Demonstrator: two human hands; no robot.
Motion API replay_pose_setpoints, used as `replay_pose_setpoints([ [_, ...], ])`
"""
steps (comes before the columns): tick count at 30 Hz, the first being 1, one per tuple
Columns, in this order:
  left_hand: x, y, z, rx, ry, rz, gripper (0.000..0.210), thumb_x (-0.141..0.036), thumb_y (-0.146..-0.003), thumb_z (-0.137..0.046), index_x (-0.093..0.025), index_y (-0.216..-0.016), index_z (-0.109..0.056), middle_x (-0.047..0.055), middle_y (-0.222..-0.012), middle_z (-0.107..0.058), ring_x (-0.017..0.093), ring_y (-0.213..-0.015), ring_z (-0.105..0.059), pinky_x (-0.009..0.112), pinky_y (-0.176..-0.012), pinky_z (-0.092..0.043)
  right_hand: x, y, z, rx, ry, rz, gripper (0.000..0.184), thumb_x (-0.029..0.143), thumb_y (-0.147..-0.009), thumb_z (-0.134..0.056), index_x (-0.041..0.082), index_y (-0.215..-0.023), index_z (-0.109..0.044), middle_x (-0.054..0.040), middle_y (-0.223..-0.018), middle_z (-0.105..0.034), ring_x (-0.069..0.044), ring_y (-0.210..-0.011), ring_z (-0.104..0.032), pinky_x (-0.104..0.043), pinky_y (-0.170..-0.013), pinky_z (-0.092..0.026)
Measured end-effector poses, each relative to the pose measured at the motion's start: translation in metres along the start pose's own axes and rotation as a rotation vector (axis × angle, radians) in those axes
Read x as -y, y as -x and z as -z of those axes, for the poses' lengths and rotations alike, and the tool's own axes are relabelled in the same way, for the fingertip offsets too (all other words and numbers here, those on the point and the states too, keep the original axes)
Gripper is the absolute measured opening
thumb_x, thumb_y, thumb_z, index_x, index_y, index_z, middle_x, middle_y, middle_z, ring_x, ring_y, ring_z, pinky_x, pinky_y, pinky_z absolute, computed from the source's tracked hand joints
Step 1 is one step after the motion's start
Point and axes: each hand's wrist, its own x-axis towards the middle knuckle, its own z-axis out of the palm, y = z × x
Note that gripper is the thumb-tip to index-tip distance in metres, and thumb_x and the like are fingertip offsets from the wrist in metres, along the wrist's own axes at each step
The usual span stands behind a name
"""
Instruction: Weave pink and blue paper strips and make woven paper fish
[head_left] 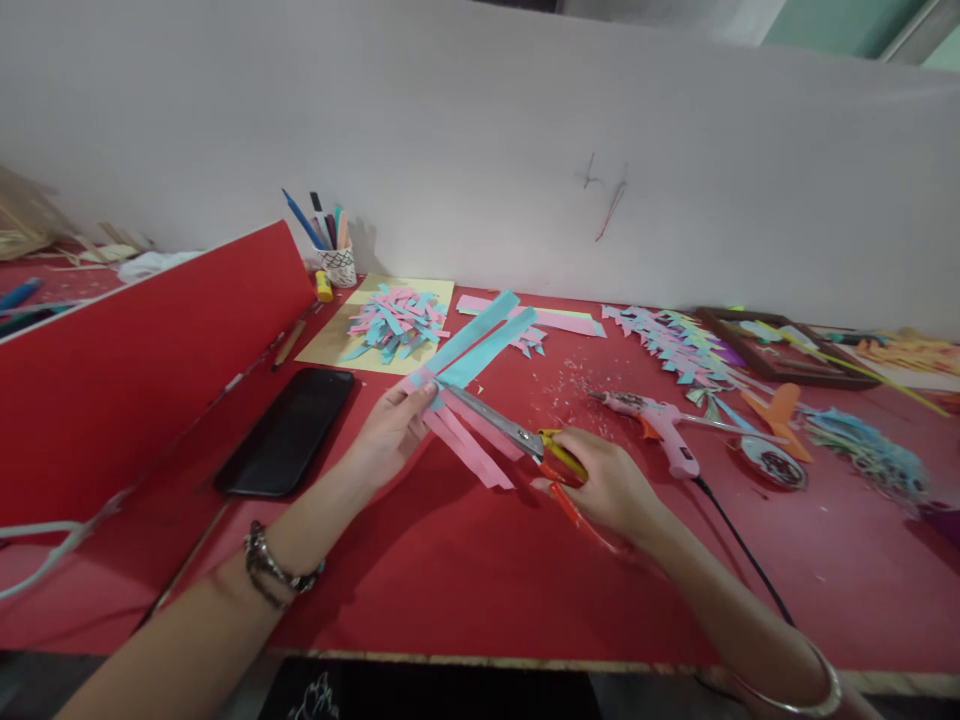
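Note:
Between finger and thumb, my left hand (393,425) pinches blue and pink paper strips (487,350). The blue ends point up and away to the right; the pink ends hang down to the right. My right hand (604,480) is closed around the yellow and orange handles of a pair of scissors (502,425). Their blades reach left to the strips, close by my left fingertips. Beyond my left hand, a pile of small pink and blue paper pieces (397,320) lies on a yellow sheet (326,345).
A black phone (289,430) lies left, beside a red upright panel (150,370). Right of the scissors are a pink glue gun (660,425) with a cord, a round dish (772,462) and fringed paper strips (664,340). A pen cup (337,265) stands by the wall.

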Motion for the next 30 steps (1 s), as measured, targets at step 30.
replay_pose_setpoints([
  [30, -0.0046, -0.0059, 0.0058, -0.343, -0.013, 0.023, 0.015, -0.006, -0.066, -0.062, -0.017, -0.061, -0.053, -0.008, -0.053, -0.058, 0.004, -0.043, -0.051, 0.014, -0.043, -0.041, -0.0031, -0.0052, 0.0022, -0.168, -0.223, -0.108, 0.039, 0.053, -0.071, -0.045, 0.021, -0.057, -0.03, 0.0061, -0.051, -0.031, -0.008, -0.048, -0.026, -0.021, -0.045, -0.024],
])
